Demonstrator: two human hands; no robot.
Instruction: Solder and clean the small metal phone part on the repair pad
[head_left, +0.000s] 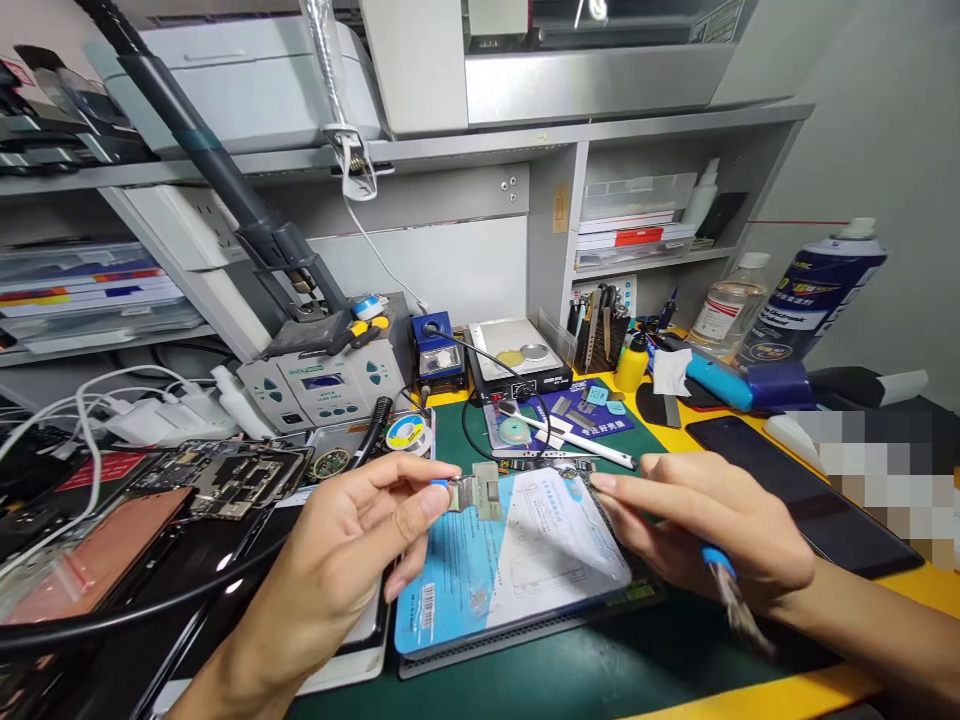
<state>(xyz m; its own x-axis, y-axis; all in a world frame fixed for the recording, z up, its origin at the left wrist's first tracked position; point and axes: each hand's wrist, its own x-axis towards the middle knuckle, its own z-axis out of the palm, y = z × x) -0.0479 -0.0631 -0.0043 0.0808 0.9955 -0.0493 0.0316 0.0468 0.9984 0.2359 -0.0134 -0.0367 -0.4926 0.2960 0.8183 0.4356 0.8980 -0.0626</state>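
Note:
My left hand (375,530) pinches a small grey metallic plate (480,490) between thumb and fingertips; a bit of blue shows at the thumb. The plate is held above a blue-and-white printed packet (517,560) lying on the green mat (525,670). My right hand (697,520) is closed around a brush (731,600) with a blue collar, its bristles hanging down past the heel of the hand. Its fingertips are close to the packet's upper right corner. Most of the brush handle is hidden inside the hand.
Behind the packet lie a white pen-like tool (577,440) and a solder spool (406,432). A dark phone (802,490) lies to the right, near a spray can (814,295). Circuit boards (232,480) and a black cable (150,622) crowd the left. A control station (322,390) stands behind.

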